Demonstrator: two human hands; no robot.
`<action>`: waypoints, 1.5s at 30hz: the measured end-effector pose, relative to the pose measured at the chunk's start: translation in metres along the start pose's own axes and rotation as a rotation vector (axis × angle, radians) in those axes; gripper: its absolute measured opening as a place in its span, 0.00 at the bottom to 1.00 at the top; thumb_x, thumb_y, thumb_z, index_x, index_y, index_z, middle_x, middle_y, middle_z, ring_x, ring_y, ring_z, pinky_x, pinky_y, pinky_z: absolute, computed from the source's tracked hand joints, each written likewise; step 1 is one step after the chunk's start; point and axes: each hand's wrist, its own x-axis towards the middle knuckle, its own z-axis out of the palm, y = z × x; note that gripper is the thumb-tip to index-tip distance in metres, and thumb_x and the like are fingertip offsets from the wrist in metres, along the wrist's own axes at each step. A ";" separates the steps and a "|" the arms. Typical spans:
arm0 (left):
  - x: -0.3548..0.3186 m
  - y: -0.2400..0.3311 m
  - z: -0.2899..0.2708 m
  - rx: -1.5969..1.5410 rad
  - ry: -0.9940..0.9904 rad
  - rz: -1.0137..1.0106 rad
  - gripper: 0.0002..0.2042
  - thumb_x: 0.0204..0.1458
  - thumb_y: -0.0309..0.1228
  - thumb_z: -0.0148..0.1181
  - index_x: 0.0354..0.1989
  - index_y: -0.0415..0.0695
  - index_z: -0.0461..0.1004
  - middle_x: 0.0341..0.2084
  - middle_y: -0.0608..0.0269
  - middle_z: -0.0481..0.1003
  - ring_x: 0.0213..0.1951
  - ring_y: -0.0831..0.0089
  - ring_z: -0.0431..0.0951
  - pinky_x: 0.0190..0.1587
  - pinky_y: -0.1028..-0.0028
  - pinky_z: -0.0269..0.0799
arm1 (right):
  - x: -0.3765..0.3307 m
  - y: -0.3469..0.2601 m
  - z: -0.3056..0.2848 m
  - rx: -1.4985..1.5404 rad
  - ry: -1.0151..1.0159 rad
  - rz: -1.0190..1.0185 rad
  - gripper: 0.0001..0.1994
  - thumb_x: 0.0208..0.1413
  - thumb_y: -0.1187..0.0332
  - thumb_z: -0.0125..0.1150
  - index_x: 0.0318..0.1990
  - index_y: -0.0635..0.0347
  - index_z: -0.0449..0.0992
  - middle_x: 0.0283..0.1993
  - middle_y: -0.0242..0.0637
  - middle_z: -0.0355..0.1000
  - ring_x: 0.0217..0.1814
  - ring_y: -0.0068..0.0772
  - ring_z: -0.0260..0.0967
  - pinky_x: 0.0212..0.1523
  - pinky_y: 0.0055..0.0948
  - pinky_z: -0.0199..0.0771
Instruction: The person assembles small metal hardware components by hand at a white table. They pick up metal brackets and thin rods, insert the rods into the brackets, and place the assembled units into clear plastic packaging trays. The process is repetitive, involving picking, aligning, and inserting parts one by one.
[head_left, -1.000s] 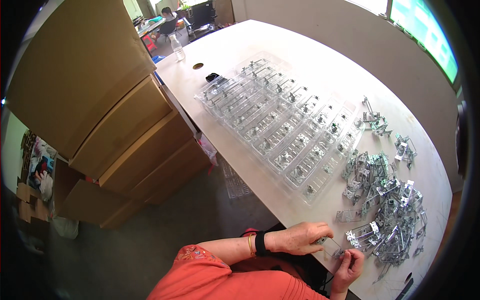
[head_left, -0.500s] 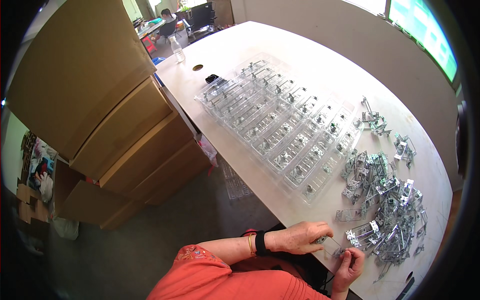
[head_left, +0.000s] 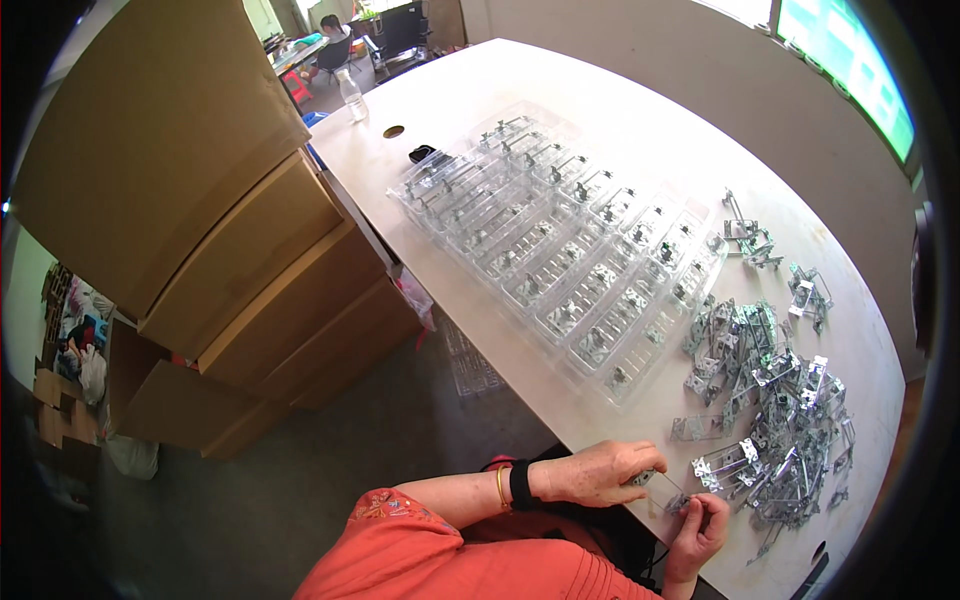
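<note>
Between my two hands, at the near edge of the table, is a small silver metal bracket with thin rods (head_left: 663,487). Fingers of my left hand (head_left: 600,475) are closed on its left end, the wrist wearing a black band and a gold bangle. My right hand (head_left: 699,535) pinches the other end between thumb and fingers. Much of the bracket is covered by the fingers. Just beyond my right hand lies a tangled pile of similar metal brackets (head_left: 790,430). Farther left, a clear plastic tray (head_left: 640,385) holds more of them in long compartments.
Smaller groups of brackets lie at the table's right, one by the far end of the pile (head_left: 808,297). A clear bottle (head_left: 352,98) and a black object (head_left: 424,154) stand near the far left edge. Stacked cardboard boxes (head_left: 250,260) rise left of the table (head_left: 560,75).
The view has shifted very slightly. Both hands keep their hold on the bracket in nearly the same place.
</note>
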 end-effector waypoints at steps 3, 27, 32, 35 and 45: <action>0.000 0.000 0.000 -0.001 0.004 0.000 0.21 0.53 0.22 0.67 0.55 0.40 0.71 0.39 0.55 0.72 0.31 0.60 0.77 0.36 0.64 0.74 | -0.001 0.006 -0.002 0.019 -0.007 -0.001 0.01 0.70 0.76 0.58 0.45 0.62 0.73 0.42 0.30 0.71 0.35 0.17 0.65 0.38 0.18 0.68; -0.002 0.000 0.001 0.034 0.031 0.017 0.20 0.53 0.24 0.68 0.54 0.40 0.72 0.38 0.55 0.72 0.30 0.61 0.77 0.34 0.64 0.74 | -0.006 0.006 0.000 0.046 0.038 -0.025 0.01 0.70 0.77 0.56 0.45 0.62 0.73 0.41 0.30 0.70 0.33 0.17 0.65 0.36 0.18 0.67; -0.003 -0.002 0.002 0.028 0.073 0.022 0.20 0.53 0.25 0.67 0.55 0.40 0.72 0.34 0.55 0.71 0.28 0.62 0.74 0.33 0.65 0.73 | -0.005 0.009 0.001 0.015 0.081 -0.156 0.03 0.67 0.81 0.57 0.45 0.65 0.74 0.40 0.37 0.73 0.33 0.22 0.68 0.37 0.21 0.70; 0.002 -0.007 0.002 0.070 0.125 0.066 0.19 0.52 0.25 0.68 0.54 0.40 0.74 0.33 0.57 0.72 0.28 0.69 0.73 0.32 0.69 0.73 | -0.003 0.006 0.001 0.012 0.072 -0.131 0.04 0.67 0.81 0.58 0.46 0.65 0.75 0.41 0.36 0.73 0.34 0.21 0.69 0.37 0.20 0.71; 0.003 0.007 -0.001 0.076 0.103 -0.054 0.19 0.49 0.21 0.72 0.51 0.39 0.77 0.34 0.64 0.72 0.25 0.80 0.69 0.27 0.77 0.67 | -0.006 -0.012 -0.002 0.031 -0.023 -0.147 0.06 0.64 0.81 0.63 0.47 0.65 0.77 0.45 0.39 0.77 0.35 0.21 0.74 0.37 0.19 0.74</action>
